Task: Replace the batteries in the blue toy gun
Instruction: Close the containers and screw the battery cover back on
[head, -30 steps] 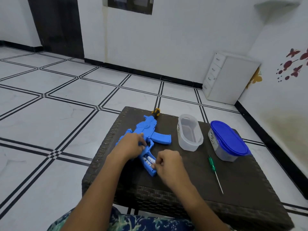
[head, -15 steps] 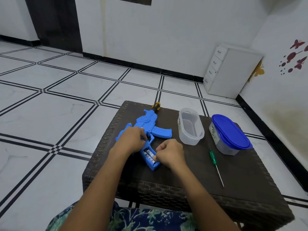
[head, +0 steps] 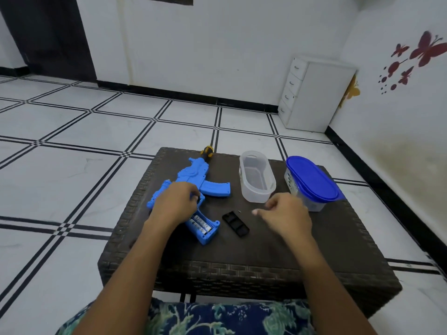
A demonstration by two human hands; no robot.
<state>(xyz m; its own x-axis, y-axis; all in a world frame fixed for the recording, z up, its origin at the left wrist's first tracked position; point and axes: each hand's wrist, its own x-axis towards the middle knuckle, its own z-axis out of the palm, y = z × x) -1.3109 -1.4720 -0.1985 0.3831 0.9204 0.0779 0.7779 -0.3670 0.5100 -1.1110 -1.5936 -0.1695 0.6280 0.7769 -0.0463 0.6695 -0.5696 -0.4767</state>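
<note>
Several batteries (head: 200, 224) were exposed along the blue toy gun (head: 193, 172), just behind the gripping left hand (head: 177, 201) fingers, farther from the loosely curled right hand (head: 285, 213).

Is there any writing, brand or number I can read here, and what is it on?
Nothing here can be read.
Print on the batteries in the blue toy gun: too blurred.
Label on the blue-lidded container: too small.
Label on the clear open container: too small.
</note>
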